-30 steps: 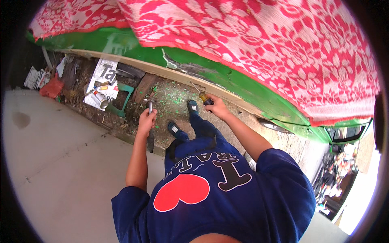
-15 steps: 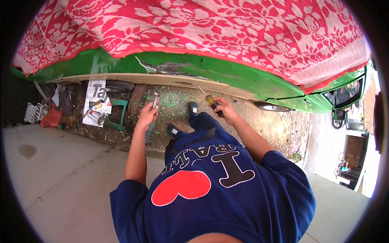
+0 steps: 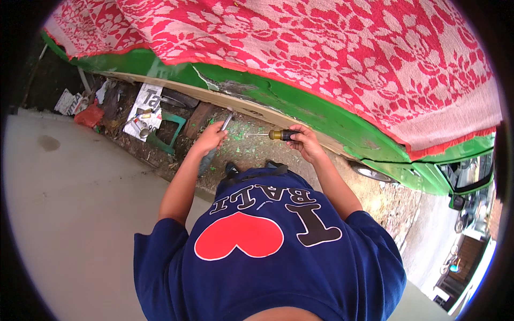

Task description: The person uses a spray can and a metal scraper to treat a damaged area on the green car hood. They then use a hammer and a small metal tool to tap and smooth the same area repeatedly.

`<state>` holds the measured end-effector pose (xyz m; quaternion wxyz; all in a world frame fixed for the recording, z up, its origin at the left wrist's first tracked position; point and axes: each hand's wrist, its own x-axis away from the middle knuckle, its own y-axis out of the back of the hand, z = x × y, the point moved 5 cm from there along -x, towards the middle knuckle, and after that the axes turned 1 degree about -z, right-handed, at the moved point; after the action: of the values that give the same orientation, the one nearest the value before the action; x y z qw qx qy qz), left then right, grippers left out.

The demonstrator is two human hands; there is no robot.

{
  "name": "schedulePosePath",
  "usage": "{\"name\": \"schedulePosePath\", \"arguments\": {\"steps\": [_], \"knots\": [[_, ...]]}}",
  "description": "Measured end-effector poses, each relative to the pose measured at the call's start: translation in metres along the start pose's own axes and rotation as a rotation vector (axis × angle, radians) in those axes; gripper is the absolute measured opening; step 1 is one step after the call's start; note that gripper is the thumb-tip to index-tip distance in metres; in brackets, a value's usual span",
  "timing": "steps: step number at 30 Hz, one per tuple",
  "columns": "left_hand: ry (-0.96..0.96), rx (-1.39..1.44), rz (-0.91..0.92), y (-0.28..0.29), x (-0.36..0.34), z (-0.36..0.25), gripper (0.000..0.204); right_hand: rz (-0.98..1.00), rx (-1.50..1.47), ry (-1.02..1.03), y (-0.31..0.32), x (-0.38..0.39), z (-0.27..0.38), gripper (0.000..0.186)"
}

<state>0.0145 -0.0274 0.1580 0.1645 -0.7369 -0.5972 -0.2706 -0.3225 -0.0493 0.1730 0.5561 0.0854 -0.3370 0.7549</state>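
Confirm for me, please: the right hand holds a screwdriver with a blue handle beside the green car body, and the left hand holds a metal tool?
Not quite: in the head view the screwdriver in the right hand has a yellow-and-black handle, not blue. The green car body and the left hand with its metal tool are as described.

A cloth (image 3: 321, 59) lies on the car body (image 3: 321, 115), above the ground (image 3: 251, 152).

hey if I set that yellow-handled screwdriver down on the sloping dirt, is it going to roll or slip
The screwdriver in the right hand has a rounded handle and a thin straight shaft, so it would probably roll. It looks stiff and light for its length. The ground is rough and strewn with green flakes, which may stop it soon.
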Motion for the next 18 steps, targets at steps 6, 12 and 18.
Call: {"name": "schedulePosePath", "arguments": {"steps": [6,12,18], "knots": [[-0.055,0.040,-0.064,-0.057,-0.007,-0.017,0.043,0.119,-0.372,-0.029,0.005,-0.002,0.008,0.034],[-0.108,0.022,0.064,-0.092,-0.007,-0.049,0.044,0.156,-0.370,-0.057,0.001,-0.017,0.026,0.032],[-0.153,0.155,-0.017,-0.106,-0.006,-0.054,0.052,0.227,-0.216,-0.033,-0.014,-0.026,0.029,0.024]]}}
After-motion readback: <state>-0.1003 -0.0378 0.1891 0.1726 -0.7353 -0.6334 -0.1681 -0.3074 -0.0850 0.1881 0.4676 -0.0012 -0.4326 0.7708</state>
